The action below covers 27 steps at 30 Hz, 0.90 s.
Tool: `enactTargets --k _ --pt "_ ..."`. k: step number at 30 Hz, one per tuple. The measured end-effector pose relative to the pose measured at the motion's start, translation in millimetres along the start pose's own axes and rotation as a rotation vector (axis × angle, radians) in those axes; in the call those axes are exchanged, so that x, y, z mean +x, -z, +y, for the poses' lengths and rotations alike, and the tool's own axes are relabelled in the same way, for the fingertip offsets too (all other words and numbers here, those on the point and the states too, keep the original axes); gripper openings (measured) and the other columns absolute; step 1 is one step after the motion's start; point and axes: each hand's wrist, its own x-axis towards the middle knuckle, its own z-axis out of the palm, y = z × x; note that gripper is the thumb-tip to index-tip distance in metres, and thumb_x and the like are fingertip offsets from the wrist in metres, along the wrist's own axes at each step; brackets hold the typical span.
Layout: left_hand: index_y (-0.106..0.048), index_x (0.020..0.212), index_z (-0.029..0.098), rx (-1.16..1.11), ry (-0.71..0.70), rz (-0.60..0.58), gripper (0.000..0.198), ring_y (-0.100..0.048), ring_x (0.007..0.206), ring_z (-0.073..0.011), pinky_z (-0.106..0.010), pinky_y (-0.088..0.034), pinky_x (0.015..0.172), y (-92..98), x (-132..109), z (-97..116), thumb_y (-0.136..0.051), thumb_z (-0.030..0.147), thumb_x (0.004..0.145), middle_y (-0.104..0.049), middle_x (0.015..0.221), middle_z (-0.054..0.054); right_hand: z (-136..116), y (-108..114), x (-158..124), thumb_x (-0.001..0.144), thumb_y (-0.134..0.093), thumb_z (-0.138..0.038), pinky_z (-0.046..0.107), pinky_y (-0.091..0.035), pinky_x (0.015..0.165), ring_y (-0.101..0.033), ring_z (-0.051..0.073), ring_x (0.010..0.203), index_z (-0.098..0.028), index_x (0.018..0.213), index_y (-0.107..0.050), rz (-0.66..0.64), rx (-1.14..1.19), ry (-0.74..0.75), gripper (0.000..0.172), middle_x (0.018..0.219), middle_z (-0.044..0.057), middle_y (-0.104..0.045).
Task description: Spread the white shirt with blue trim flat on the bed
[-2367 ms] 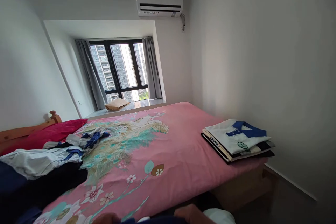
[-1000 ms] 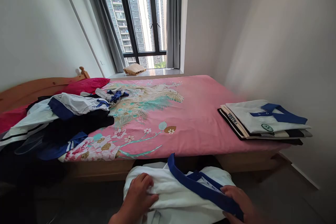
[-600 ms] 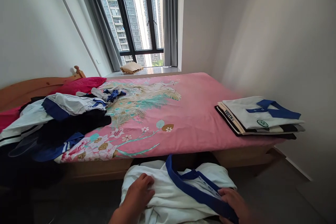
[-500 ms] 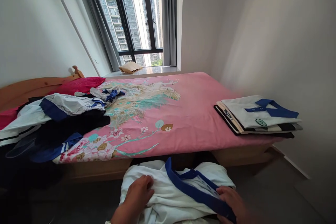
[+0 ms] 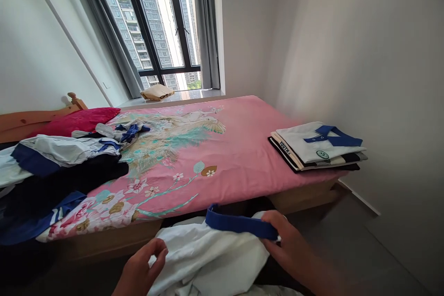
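Note:
A white polo shirt (image 5: pixel 208 252) with a blue collar (image 5: pixel 239 225) lies bunched at the bottom of the view, in front of the bed. My right hand (image 5: pixel 286 245) grips the collar's right end between thumb and fingers, pulling the band fairly straight. At the shirt's left side, my left hand (image 5: pixel 144 263) is closed in a pinch, thumb against curled fingers. White cloth shows at its fingertips. The shirt's lower part runs out of the frame.
The bed (image 5: pixel 239 157) has a pink flowered sheet. A stack of folded shirts (image 5: pixel 315 145) sits on its right corner. Heaped clothes (image 5: pixel 69 157) and a red pillow (image 5: pixel 79 120) lie at the left. A beige folded item (image 5: pixel 157 92) rests on the windowsill.
My right hand has lifted the collar end up and slightly left, and the shirt has turned with it. My left hand has moved left and down. The view has swung rightward.

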Motion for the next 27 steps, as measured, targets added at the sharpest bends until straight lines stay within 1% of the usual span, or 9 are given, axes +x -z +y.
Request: enactTargets --k 4,6,8,13,15,18,22,25,27 --pt "-0.062 0.079 0.024 -0.052 0.048 0.022 0.028 -0.062 0.074 -0.0152 -0.021 -0.049 0.07 -12.3 -6 -14 -0.053 0.05 0.079 -0.066 0.078 0.001 -36 -9 35 0.079 -0.052 -0.014 0.028 -0.045 0.076 -0.054 0.015 0.083 -0.021 0.095 -0.052 -0.062 0.093 0.161 0.018 0.091 0.003 -0.057" --pt "-0.064 0.087 0.024 -0.071 0.038 0.06 0.03 -0.064 0.082 -0.0173 -0.024 -0.05 0.077 -22.0 -7 -19 -0.056 0.051 0.078 -0.069 0.089 -0.001 -47 -17 41 0.076 -0.05 -0.008 0.028 -0.045 0.077 -0.054 0.015 0.084 -0.021 0.093 -0.052 -0.084 0.117 0.247 0.022 0.092 0.003 -0.056" --pt "-0.065 0.091 0.025 -0.084 0.021 0.055 0.029 -0.064 0.088 -0.0185 -0.027 -0.049 0.082 -30.4 -5 -19 -0.056 0.05 0.079 -0.069 0.096 -0.003 -52 -22 39 0.074 -0.049 -0.006 0.028 -0.045 0.076 -0.054 0.015 0.084 -0.021 0.093 -0.052 -0.102 0.143 0.27 0.025 0.092 0.003 -0.056" --pt "-0.064 0.089 0.023 -0.023 -0.018 -0.092 0.016 -0.061 0.093 -0.0205 -0.033 -0.047 0.085 -44.5 7 4 -0.06 0.028 0.074 -0.067 0.099 -0.005 -41 -15 15 0.075 -0.053 -0.01 0.027 -0.046 0.084 -0.057 0.016 0.092 -0.023 0.097 -0.051 -0.093 0.178 0.149 0.025 0.102 0.003 -0.058" --pt "-0.062 0.082 0.022 0.039 0.002 -0.118 0.013 -0.061 0.084 -0.0197 -0.032 -0.047 0.078 -49.1 10 14 -0.058 0.02 0.07 -0.067 0.089 -0.003 -32 -7 6 0.075 -0.052 -0.011 0.027 -0.046 0.087 -0.057 0.017 0.098 -0.023 0.097 -0.052 -0.066 0.149 0.134 0.025 0.106 0.005 -0.058" --pt "-0.057 0.072 0.021 0.051 0.058 -0.115 0.004 -0.056 0.069 -0.0161 -0.028 -0.043 0.067 -52.5 11 21 -0.054 0.021 0.071 -0.062 0.072 0.0 -16 1 -4 0.076 -0.052 -0.014 0.028 -0.047 0.086 -0.057 0.019 0.1 -0.024 0.094 -0.054 -0.022 0.078 0.138 0.021 0.107 0.006 -0.059" --pt "-0.055 0.068 0.02 -0.068 0.072 -0.12 0.01 -0.051 0.063 -0.0141 -0.025 -0.039 0.059 -38.8 6 18 -0.053 0.028 0.075 -0.056 0.066 0.001 3 0 -13 0.077 -0.054 -0.02 0.028 -0.048 0.083 -0.059 0.019 0.097 -0.023 0.093 -0.055 0.064 0.037 0.071 0.016 0.103 0.005 -0.061" --pt "-0.056 0.069 0.02 -0.187 0.059 -0.042 0.019 -0.052 0.066 -0.0145 -0.024 -0.042 0.062 -10.1 0 17 -0.056 0.037 0.076 -0.057 0.068 0.001 6 2 -11 0.079 -0.054 -0.025 0.027 -0.048 0.081 -0.058 0.019 0.095 -0.023 0.095 -0.055 0.065 0.049 -0.02 0.017 0.103 0.004 -0.061" --pt "-0.058 0.075 0.021 -0.274 0.125 0.011 0.025 -0.054 0.07 -0.0151 -0.023 -0.045 0.064 13.5 -4 20 -0.058 0.046 0.075 -0.06 0.075 0.001 -1 5 -5 0.08 -0.053 -0.025 0.027 -0.047 0.08 -0.058 0.018 0.092 -0.024 0.097 -0.055 0.024 0.059 -0.035 0.017 0.1 0.003 -0.061"
